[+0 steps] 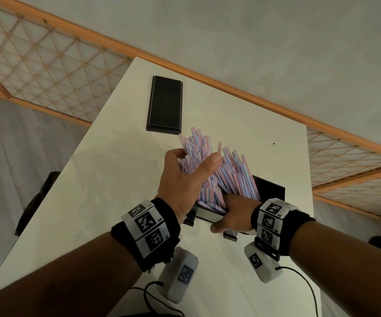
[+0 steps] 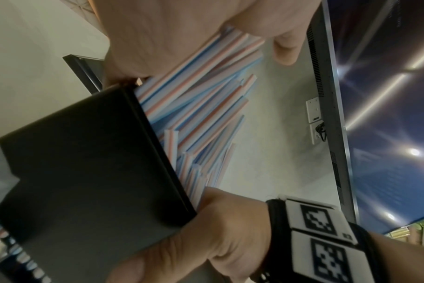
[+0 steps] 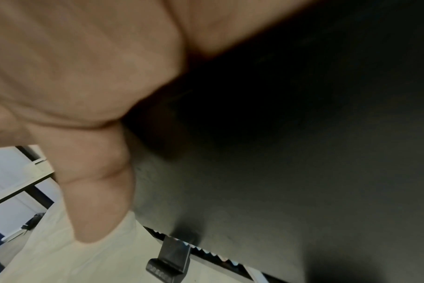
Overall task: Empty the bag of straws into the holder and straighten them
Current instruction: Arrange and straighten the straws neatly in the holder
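Note:
Red, white and blue striped straws stand fanned and uneven in a black box-shaped holder on the white table. My left hand grips a bunch of them near their tops, thumb on the right side. My right hand holds the holder's near wall, thumb down its front and fingers over the rim, hidden among the straws. The left wrist view shows the straws rising from the holder, with my right hand at its corner. In the right wrist view my thumb lies against the holder. No bag shows.
A flat black rectangular lid lies on the table beyond the straws. A small black tab juts from the holder's base. The table ends close on the left and right. A dark chair stands at the left, with a wooden lattice railing behind.

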Available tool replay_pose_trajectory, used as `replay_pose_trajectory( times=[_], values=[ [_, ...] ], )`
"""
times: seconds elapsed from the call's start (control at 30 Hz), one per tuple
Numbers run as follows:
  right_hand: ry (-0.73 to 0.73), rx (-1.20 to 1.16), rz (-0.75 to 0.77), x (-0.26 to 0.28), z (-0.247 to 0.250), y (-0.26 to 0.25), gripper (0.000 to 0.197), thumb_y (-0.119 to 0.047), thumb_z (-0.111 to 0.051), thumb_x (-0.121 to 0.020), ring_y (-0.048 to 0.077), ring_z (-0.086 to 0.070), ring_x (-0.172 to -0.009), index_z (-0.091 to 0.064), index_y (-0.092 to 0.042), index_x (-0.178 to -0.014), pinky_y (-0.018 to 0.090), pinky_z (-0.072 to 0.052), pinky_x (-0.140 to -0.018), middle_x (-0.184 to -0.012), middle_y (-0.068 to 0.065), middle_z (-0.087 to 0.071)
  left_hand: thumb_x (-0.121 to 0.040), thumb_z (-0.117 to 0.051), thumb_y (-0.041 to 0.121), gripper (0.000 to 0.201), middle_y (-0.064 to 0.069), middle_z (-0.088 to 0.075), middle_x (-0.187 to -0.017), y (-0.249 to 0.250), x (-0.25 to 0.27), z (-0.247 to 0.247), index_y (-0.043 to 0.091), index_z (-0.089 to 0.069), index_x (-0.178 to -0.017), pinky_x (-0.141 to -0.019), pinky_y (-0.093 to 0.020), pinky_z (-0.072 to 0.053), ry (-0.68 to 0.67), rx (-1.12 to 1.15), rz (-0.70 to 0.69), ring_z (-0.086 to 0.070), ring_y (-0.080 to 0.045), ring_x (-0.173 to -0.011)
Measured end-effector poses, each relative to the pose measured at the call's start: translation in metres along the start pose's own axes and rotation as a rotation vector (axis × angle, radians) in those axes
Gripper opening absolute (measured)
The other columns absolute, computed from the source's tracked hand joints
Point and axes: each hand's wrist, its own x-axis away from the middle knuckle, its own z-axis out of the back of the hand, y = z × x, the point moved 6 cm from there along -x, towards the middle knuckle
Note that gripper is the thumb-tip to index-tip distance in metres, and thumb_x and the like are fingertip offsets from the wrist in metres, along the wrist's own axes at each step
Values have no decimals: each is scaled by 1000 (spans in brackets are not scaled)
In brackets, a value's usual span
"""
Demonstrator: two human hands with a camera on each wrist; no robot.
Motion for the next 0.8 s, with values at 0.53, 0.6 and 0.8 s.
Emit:
replay_pose_trajectory(
  times=[0.53,0.6,0.8],
  values=[
    [272,-256,160,23,23,-10,46,-61,-81,-67,4,-53,-64,-54,-29,-85,13,-42,-53,-74,-10,-55,-44,-85,77,112,-5,-72,-115,3,-1,0,10,-50,-126,-97,-51,-56,-29,69,-32,-72,-22,-107],
    [278,-335,216,24,23,-5,47,-66,-80,-63,2,-62,-69,-63,-31,-89,15,-51,-63,-77,-7,-66,-48,-87,74,110,-9,-72,-116,3,-1,-1,7,-51,-127,-95,-51,-57,-48,70,-36,-72,-26,-107],
    [353,-99,187,33,22,12,60,-79,-69,-62,6,-45,-56,-51,-25,-82,19,-38,-53,-64,-8,-47,-58,-93,61,96,-9,-75,-108,-10,-11,-2,1,-58,-124,-89,-53,-59,-70,-78,-31,-74,-29,-100]
  ],
)
